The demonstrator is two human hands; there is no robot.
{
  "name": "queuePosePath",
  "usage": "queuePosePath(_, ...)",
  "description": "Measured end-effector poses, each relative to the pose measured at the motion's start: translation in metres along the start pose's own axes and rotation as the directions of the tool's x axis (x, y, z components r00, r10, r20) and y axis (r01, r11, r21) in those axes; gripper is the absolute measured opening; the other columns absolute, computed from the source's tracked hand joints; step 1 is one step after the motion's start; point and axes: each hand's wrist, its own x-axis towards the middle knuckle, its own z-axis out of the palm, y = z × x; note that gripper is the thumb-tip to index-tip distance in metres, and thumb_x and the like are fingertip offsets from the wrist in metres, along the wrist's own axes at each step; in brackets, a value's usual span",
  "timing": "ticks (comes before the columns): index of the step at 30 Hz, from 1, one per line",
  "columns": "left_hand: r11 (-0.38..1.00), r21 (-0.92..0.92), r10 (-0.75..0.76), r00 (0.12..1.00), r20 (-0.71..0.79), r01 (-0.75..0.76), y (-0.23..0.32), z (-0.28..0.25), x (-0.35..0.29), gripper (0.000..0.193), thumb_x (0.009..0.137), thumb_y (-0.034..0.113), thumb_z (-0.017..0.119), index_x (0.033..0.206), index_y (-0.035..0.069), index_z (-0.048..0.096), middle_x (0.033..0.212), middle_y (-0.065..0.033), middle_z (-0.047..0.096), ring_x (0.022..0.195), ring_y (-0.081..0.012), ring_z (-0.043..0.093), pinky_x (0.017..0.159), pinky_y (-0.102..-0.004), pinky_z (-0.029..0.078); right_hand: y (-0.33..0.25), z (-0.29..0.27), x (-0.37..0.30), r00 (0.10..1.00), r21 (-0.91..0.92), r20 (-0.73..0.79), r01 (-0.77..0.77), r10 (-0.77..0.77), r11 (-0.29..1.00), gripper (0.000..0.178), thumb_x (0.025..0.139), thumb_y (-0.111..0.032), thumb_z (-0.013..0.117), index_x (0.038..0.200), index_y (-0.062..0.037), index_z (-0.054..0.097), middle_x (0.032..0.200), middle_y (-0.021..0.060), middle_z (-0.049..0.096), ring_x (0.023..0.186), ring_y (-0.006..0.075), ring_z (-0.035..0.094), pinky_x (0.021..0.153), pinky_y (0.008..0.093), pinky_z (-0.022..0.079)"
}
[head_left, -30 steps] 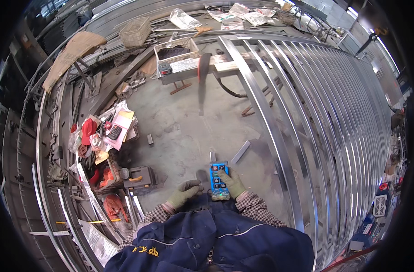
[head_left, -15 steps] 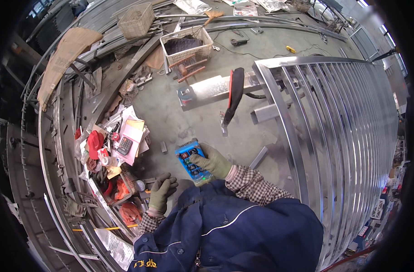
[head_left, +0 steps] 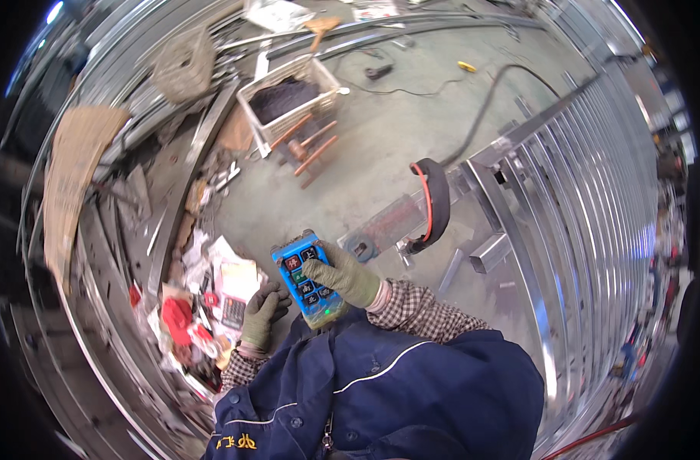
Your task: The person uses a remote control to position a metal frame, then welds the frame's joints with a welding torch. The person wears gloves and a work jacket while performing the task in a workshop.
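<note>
My right hand [head_left: 346, 276], in a greenish knit glove with a checked cuff, holds a blue handheld remote control [head_left: 311, 305]. Its thumb lies over the dark buttons, and a small green light glows near the lower end. To the left of the remote is my gloved left hand [head_left: 264, 314], empty, its fingers loosely bent and apart. Beyond the right hand, a black curved piece with a red edge [head_left: 432, 201] is above a metal beam [head_left: 388, 222]; whether they touch I cannot tell.
A large frame of shiny metal bars [head_left: 587, 192] fills the right side. A calculator [head_left: 232, 313], papers and a red cloth [head_left: 177, 320] are piled at left. Farther off are a white plastic basket [head_left: 267, 129] with dark cloth, a brown cardboard sheet [head_left: 78, 176] and a black cable [head_left: 480, 115].
The view has turned and shifted, so the surroundings appear tilted. The remote has come up and left, nearer the view. The black curved piece now shows broader and lower; my right hand keeps its hold.
</note>
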Motion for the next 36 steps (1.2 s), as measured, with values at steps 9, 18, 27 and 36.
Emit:
queuePosePath(9,0.962,0.27,-0.121,0.949,0.292,0.04,0.11,0.026,0.162,0.044,0.104,0.026,0.068,0.14,0.002,0.058,0.118,-0.0102,0.074,0.1,-0.0194,0.073,0.085,-0.0321,0.058,-0.059,-0.019,0.064,0.895,0.152,-0.437,0.173,-0.091,0.973,0.055,0.104,-0.041,0.07,0.143,-0.0054,0.057,0.114,0.0016,0.069,0.098,0.0083,0.066,0.086,0.0277,0.057)
queuePosePath(18,0.877,0.468,-0.336,0.838,0.43,0.112,0.16,0.097,0.25,0.046,0.103,0.022,0.069,0.14,-0.004,0.057,0.117,-0.0135,0.073,0.1,-0.0186,0.07,0.085,-0.0301,0.057,-0.086,-0.053,0.08,0.767,0.31,-0.64,0.311,-0.044,0.898,0.046,0.103,-0.038,0.072,0.135,-0.0068,0.061,0.111,0.0014,0.071,0.093,0.0085,0.069,0.08,0.0285,0.059)
queuePosePath(27,0.695,0.718,-0.596,0.581,0.554,0.028,0.18,0.175,0.315,0.043,0.104,0.021,0.069,0.139,-0.003,0.06,0.118,-0.0123,0.073,0.103,-0.0204,0.071,0.093,-0.0317,0.057,-0.099,-0.041,0.063,0.41,0.11,-0.896,0.574,-0.169,0.811,0.044,0.108,-0.034,0.064,0.14,-0.0047,0.059,0.117,0.0031,0.071,0.098,0.0113,0.071,0.085,0.0288,0.06)
queuePosePath(36,0.6,0.799,-0.721,0.407,0.561,-0.039,0.218,0.207,0.388,0.043,0.102,0.022,0.07,0.138,0.0,0.061,0.117,-0.0095,0.074,0.1,-0.0159,0.069,0.087,-0.03,0.056,-0.1,-0.03,0.133,0.173,0.059,-0.982,0.643,-0.07,0.764,0.039,0.108,-0.03,0.064,0.137,-0.005,0.061,0.114,0.0022,0.071,0.096,0.0104,0.07,0.084,0.0289,0.059)
